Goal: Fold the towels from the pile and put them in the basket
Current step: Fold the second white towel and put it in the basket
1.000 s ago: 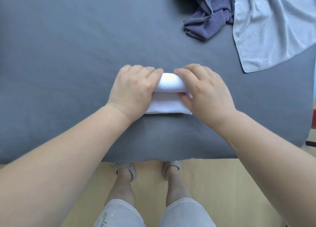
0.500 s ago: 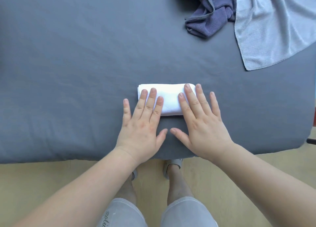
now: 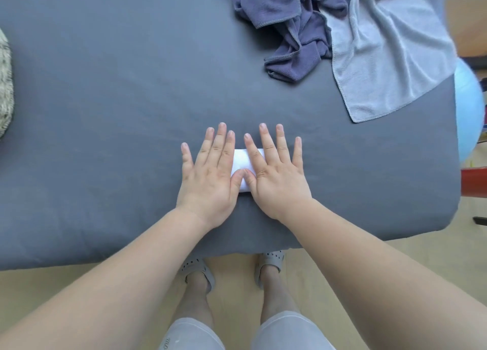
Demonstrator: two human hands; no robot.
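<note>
Towels first: a small white folded towel (image 3: pixel 243 165) lies under both hands, only a strip of it showing in the gap between them. Beyond the right hand, up and to its right, sits the unfolded pile, a crumpled dark purple-blue towel (image 3: pixel 287 25) touching and partly overlapped by a pale grey towel (image 3: pixel 390 46) that spreads toward the surface's right edge. No container shows whole; a pale, fuzzy-looking thing (image 3: pixel 4 86) at the frame edge far off to the left of the left hand is cut off, and I cannot tell what it is.

Everything rests on a bed (image 3: pixel 105 112) covered in smooth dark grey fabric (or a padded surface much like one). Below the hands, past its near edge, is a light wooden floor (image 3: pixel 66 291), where the person's feet in grey perforated sandals (image 3: pixel 196 269) stand. A light blue ball (image 3: pixel 470 112) sits off the bed's right side, with a red object just below it.

The left hand (image 3: pixel 210 175) and right hand (image 3: pixel 276 175) lie flat, palms down, fingers spread and straight, pressing on the white towel rather than gripping it. Their thumbs meet over it.
</note>
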